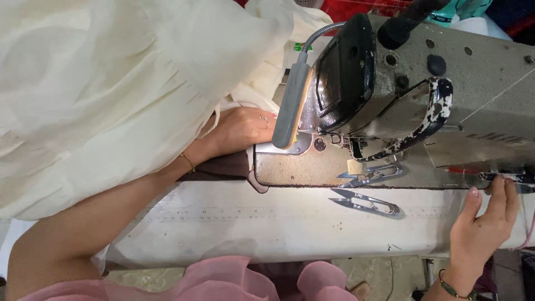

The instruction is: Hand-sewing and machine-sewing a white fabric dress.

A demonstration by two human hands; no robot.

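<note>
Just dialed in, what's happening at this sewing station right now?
A person sits at an industrial sewing machine. Their left hand rests on cream fabric beside the needle area, under the machine's gooseneck lamp. Their right hand reaches up to the machine's right end, fingertips touching it near the table edge. A pair of thread snips lies untouched on the white table in front of the machine.

Cloth (100, 83): thin, matt cream fabric; sewing machine (446, 95): worn painted metal, chipped black lever; snips (368, 202): shiny bare steel; desk (251, 223): scuffed, matt white.
</note>
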